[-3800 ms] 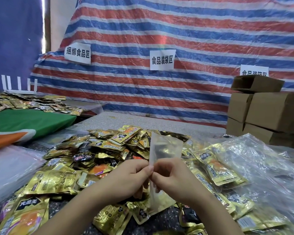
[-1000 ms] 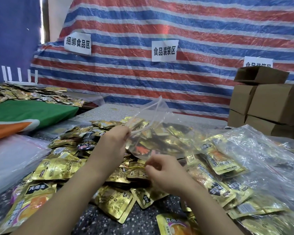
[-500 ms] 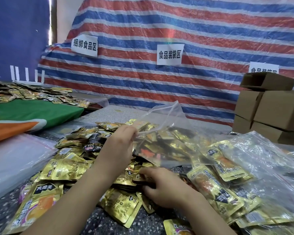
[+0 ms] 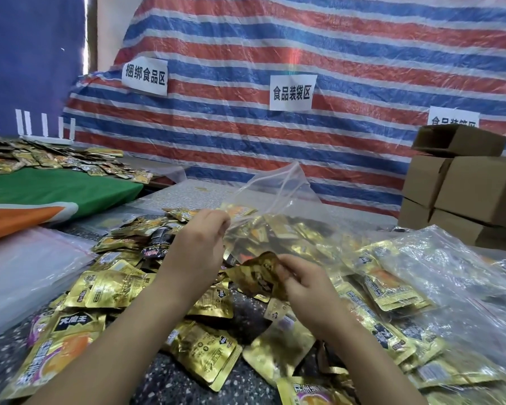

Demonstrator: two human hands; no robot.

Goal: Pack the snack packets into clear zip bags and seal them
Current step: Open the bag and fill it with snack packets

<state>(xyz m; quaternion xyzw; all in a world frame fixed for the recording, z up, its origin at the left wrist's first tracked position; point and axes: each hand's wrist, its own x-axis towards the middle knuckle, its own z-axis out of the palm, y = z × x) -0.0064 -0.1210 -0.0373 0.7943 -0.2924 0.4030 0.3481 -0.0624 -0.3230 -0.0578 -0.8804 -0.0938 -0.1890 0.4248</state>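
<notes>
Two hands work above the heap of gold snack packets (image 4: 205, 290). Left hand (image 4: 200, 247) pinches the near edge of the clear zip bag (image 4: 278, 206), raised open over the heap's far side. Right hand (image 4: 304, 283) grasps one gold packet (image 4: 257, 273), lifted just below the bag's mouth.

Two hands: left hand (image 4: 197, 244), right hand (image 4: 301, 283). One clear zip bag (image 4: 278, 200) held up, one gold packet (image 4: 257, 273) lifted off the heap of snack packets (image 4: 120, 287), too many to count. Three paper signs (image 4: 292, 92) on one striped tarp (image 4: 319, 54); at least four cardboard boxes (image 4: 476, 188) stacked at right.
</notes>
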